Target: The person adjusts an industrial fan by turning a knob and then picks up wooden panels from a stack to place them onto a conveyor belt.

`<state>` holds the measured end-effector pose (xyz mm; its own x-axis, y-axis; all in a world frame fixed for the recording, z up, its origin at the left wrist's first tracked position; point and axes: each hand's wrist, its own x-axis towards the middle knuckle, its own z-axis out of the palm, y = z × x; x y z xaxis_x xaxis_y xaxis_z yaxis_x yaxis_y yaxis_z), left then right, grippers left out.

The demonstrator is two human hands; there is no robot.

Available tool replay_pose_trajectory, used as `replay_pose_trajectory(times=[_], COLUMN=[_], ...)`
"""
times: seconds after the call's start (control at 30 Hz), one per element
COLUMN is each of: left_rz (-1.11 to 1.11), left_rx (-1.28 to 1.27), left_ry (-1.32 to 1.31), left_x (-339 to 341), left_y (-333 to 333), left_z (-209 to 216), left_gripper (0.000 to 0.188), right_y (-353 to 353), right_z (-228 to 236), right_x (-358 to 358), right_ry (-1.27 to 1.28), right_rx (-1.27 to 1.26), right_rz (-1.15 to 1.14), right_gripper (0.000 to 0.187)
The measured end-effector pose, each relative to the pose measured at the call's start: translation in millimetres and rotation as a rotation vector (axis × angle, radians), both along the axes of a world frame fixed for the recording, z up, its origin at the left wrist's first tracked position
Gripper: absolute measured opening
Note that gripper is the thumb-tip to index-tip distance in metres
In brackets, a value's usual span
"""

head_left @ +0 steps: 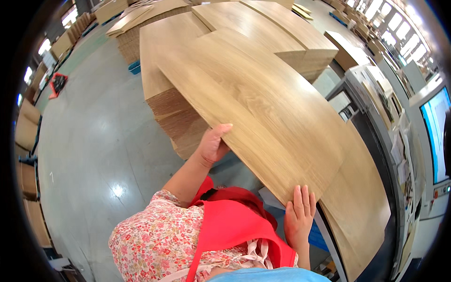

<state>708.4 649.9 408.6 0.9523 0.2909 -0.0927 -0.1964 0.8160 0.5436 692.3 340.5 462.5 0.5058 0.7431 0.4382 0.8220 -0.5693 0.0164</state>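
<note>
A long wood-grain board (263, 108) lies slantwise before me, from the stacked boards at the far left to the machine side at the near right. My left hand (215, 142) is closed on its near long edge, thumb on top and the other fingers hidden underneath. At the board's near end my right hand (299, 215) rests with fingers stretched out flat on the surface by the corner. Under that end, another wood-grain board (359, 211) shows, lying on the dark machine bed.
A tall stack of boards (176, 120) stands ahead, with more stacked boards (253, 23) behind it. To the right are a grey machine (376, 94) and a lit screen (437, 134). Grey floor (94, 155) stretches left, with a red pallet truck (58, 84) far off.
</note>
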Motion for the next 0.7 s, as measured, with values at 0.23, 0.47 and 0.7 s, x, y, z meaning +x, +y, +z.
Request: replay_pose_trajectory(times=[0.23, 0.47, 0.7], left_rz=[0.012, -0.007, 0.063], left_rx=[-0.007, 0.002, 0.152], left_ry=[0.003, 0.024, -0.110], left_x=[-8.7, -10.2, 4.5], left_y=[-7.7, -15.4, -36.9], left_z=[3.1, 7.4, 39.0], left_gripper=[0.032, 0.029, 0.030], right_y=[-9.7, -16.7, -23.5], right_z=[-6.4, -20.3, -8.0], right_x=[-0.8, -8.2, -11.9], right_ry=[-0.007, -0.027, -0.086], right_rx=[-0.027, 0.001, 0.075], right_rz=[-0.010, -0.034, -0.217], right_gripper=[0.007, 0.009, 0.009])
